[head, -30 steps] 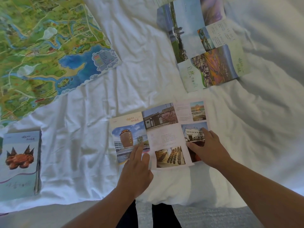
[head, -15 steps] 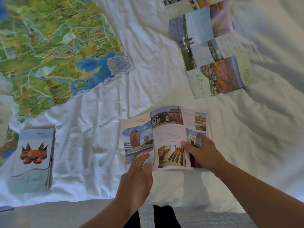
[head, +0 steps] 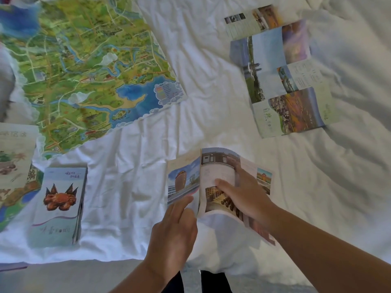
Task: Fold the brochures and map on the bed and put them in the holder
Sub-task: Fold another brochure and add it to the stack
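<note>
Pinching brochure (head: pixel 183 178) between right fingers (head: pixel 223 183); left fingers (head: pixel 183 203) on edge.

Bed (head: pixel 213 85) under a crumpled white sheet (head: pixel 330 187), filling most of the view, soft even light, grey carpeted floor (head: pixel 69 278) along the near edge

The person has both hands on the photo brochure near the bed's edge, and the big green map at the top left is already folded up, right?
Not quite. The head view shows the large green-and-blue paper map lying spread open on the white bed sheet, not folded. The left hand and right hand are indeed both on the glossy photo brochure near the bed's edge.
</note>
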Tool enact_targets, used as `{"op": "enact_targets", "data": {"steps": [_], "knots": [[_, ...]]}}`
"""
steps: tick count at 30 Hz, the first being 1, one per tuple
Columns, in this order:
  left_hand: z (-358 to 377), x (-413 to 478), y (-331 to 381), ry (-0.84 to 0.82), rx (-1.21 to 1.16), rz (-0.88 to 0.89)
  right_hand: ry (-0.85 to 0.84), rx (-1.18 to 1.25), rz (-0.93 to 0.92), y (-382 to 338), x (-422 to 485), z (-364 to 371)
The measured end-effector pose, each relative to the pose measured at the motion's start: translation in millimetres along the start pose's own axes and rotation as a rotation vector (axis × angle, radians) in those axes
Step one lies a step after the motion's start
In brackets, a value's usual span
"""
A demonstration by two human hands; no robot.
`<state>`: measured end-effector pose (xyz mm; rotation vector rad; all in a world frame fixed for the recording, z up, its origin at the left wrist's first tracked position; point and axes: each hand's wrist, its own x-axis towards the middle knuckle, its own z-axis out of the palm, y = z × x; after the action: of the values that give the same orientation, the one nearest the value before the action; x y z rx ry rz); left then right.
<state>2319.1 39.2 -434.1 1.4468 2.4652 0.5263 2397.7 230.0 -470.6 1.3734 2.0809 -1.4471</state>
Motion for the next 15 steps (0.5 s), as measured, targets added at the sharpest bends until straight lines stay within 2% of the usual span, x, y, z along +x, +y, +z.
{"op": "enact_targets", "data": {"steps": [7, 12, 15], "knots": [[-2, -1, -14, 0.031, 0.035, 0.028, -0.005, -0.171, 0.046, -6, 2, 5], [6, -9, -24, -0.011, 0.062, 0.138, -0.041, -0.224, 0.032, -2, -3, 11], [7, -9, -29, -0.047, 0.092, 0.147, -0.07, -0.263, 0.007, 0, -7, 14]]}}
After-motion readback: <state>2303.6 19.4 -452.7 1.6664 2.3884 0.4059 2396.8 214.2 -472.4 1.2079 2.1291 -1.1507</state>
